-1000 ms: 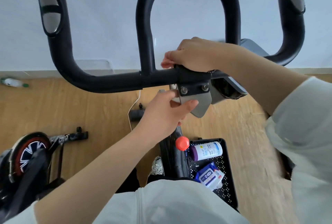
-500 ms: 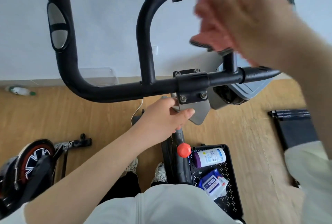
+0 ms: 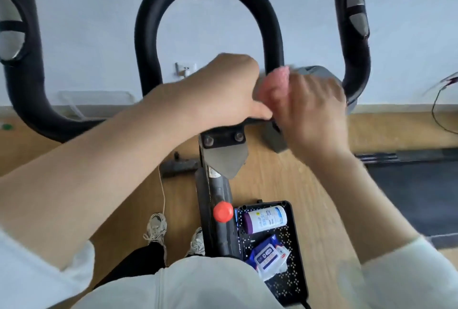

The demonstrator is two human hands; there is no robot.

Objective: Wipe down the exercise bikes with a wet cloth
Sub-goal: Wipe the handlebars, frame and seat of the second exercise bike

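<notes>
The exercise bike's black handlebar [image 3: 74,125] crosses the view, with a tall centre loop [image 3: 148,36] and a bolted clamp [image 3: 223,139] below it. My left hand [image 3: 218,90] lies over the crossbar just above the clamp, fingers curled over the far side. My right hand [image 3: 312,110] is right beside it, touching it, blurred, with fingers curled in front of the grey console [image 3: 314,72]. What the right hand holds is lost in the blur. No cloth shows in either hand.
Below, a red knob [image 3: 223,211] sits on the bike frame. A black perforated tray [image 3: 296,259] on the wooden floor holds a wipes canister [image 3: 266,218] and a blue wipes pack [image 3: 267,256]. A dark treadmill [image 3: 409,184] lies at the right. A white cord [image 3: 162,192] hangs near my shoes [image 3: 155,228].
My left hand rose from under the clamp onto the crossbar. My right hand, lifted high half a second ago, came back down beside the left hand.
</notes>
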